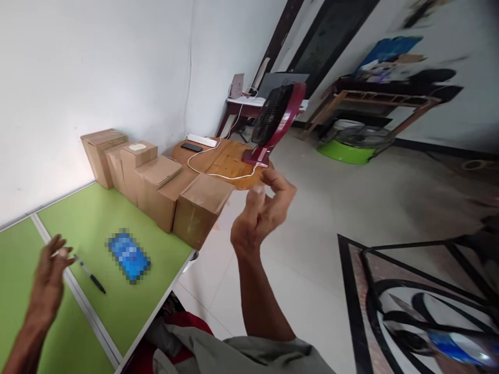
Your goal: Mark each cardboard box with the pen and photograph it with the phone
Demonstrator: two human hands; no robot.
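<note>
- Two bare hands are seen above and beside a green table (pixel 117 306), and nothing is gripped by either.
- The left hand (pixel 49 275) is held over the table's near left part, fingers loosely spread; a black pen (pixel 90 275) lies on the tabletop just beside its fingertips.
- A blurred blue item (pixel 129 256) is laid flat on the table, right of the pen.
- The right hand (pixel 262 213) is raised off the table's edge over the floor, fingers curled with the thumb near the fingertips, and nothing is pinched.
- Five cardboard boxes (pixel 156 182) are lined up along the table's far edge.
- A red fan (pixel 275 117) is placed on a round wooden table (pixel 230 161) behind them.
</note>
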